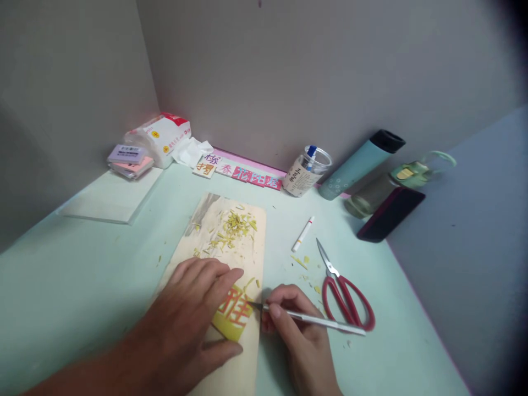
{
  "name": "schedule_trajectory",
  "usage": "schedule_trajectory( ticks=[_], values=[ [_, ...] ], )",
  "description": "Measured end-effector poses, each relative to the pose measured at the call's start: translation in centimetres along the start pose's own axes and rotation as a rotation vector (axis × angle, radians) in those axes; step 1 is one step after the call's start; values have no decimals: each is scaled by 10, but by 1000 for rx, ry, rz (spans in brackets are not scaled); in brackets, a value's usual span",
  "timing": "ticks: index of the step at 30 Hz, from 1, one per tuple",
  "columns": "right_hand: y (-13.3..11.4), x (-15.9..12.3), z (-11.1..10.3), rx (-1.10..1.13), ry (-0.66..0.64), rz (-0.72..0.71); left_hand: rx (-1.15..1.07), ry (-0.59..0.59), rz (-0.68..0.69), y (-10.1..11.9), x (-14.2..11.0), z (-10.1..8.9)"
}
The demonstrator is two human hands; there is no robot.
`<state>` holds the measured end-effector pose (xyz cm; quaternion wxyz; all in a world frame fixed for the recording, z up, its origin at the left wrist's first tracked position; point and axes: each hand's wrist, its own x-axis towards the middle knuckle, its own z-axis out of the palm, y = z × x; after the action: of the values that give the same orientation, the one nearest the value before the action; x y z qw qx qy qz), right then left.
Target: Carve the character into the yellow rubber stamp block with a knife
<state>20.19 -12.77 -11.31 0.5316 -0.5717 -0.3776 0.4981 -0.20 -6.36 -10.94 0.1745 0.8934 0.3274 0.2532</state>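
A yellow rubber carving block [233, 331] with a red character on its face lies on a pale wooden board [247, 366]. My left hand [192, 308] grips the block's left side, thumb below and fingers above, hiding part of it. In my right hand [299, 335] a slim silver craft knife [313, 320] is pinched like a pen, its dark tip touching the block's right edge by the character. Yellow shavings [237, 223] are heaped on the far part of the board, which has a grey smear.
Red-handled scissors [348, 308] and a white pen-like stick [303, 235] lie to the right. Behind stand a jar [303, 176], a teal flask [358, 165], a green bottle [377, 187] and a phone [391, 214]. Carved blocks [251, 176], tissues [160, 135] and stacked pads [130, 159] line the back.
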Motion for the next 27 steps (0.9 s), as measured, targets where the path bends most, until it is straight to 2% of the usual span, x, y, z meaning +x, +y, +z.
schedule_trajectory(
  ticks=[4, 10, 16, 27],
  values=[
    [-10, -1, -4, -227, -50, -182, -35, -6, 11, 6, 4, 0],
    [-5, -10, 0, -310, 24, -253, -80, -21, 16, -1, -2, -1],
    [-5, -16, 4, -435, -64, -404, -92, -29, -7, -7, -5, 2],
    [-3, -17, 12, -514, -57, -483, -76, -36, 5, -8, -7, 4]
  ],
)
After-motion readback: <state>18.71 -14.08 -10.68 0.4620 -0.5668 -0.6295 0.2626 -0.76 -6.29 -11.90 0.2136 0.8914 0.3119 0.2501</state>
